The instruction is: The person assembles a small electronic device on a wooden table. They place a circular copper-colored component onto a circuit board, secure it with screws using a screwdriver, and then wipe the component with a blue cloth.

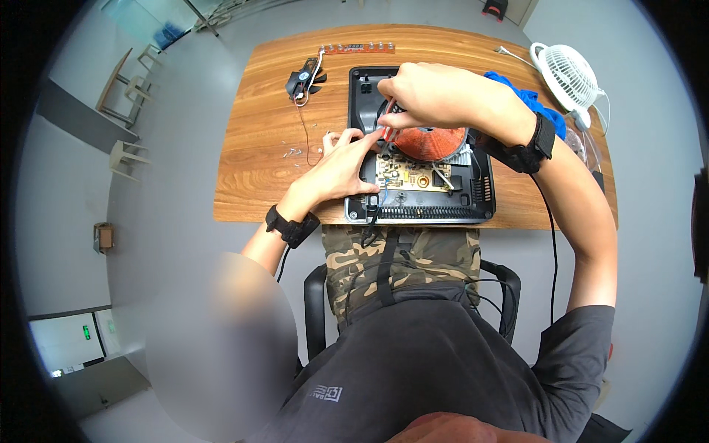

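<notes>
On the table in front of me lies the opened black casing (pixel 436 212) of an induction cooker. Inside it sit a round copper coil (pixel 430 146) and a circuit board (pixel 402 173). My right hand (pixel 417 96) reaches over the coil and grips a tool with a red handle (pixel 389 131), pointing down at the casing's left part; its tip is hidden. My left hand (pixel 343 162) rests at the casing's left edge with fingers and thumb apart, the forefinger close to the tool's lower end.
Several loose screws (pixel 293 152) lie left of the casing. Behind them is a small black cooling fan (pixel 301 83) with wires. A narrow red circuit strip (pixel 358 49) lies at the far edge. To the right are a blue cloth (pixel 528 94) and a white fan (pixel 565 74).
</notes>
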Available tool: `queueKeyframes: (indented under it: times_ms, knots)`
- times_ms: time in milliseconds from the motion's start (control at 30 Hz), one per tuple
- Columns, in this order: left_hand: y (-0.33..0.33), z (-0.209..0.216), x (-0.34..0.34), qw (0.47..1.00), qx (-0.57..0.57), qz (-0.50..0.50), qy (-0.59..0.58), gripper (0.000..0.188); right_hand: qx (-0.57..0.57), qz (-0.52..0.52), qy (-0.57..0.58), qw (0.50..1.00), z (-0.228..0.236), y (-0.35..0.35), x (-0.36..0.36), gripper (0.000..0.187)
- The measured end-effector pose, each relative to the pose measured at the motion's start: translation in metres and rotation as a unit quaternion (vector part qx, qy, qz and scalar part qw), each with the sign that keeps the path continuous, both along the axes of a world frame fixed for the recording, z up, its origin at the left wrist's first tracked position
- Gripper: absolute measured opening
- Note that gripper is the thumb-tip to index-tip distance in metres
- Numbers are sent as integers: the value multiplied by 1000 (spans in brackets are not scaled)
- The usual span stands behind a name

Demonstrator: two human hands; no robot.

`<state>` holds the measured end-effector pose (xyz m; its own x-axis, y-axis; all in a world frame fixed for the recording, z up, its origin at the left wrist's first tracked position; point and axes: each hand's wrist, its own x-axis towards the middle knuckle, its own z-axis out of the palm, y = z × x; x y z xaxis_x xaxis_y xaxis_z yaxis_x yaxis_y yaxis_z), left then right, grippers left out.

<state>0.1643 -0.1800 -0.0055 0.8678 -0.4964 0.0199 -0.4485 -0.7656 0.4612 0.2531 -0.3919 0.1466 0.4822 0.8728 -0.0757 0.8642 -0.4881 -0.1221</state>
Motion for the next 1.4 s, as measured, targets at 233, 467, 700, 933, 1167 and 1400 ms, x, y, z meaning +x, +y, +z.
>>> queueKeyframes:
  times_ms: [233,467,700,933,1167,1400]
  knots:
    - [1,-8,0,999,-18,1,-35,105,-4,18,-3,1000,-9,4,5,46]
    - [1,-9,0,1000,-15,7,-25,104,-3,26,-7,1000,-10,7,4,46]
    - [1,-9,0,999,-16,4,-33,104,-48,-4,14,999,-11,15,4,44]
    - [1,-9,-3,999,-12,19,-42,104,-34,50,42,997,-6,16,5,40]
    - [-1,-4,-1,999,-34,26,1,97,-40,47,-59,996,-20,26,1,36]
    - [0,-7,-5,998,-35,34,-46,104,6,57,-54,997,-13,18,-3,48]
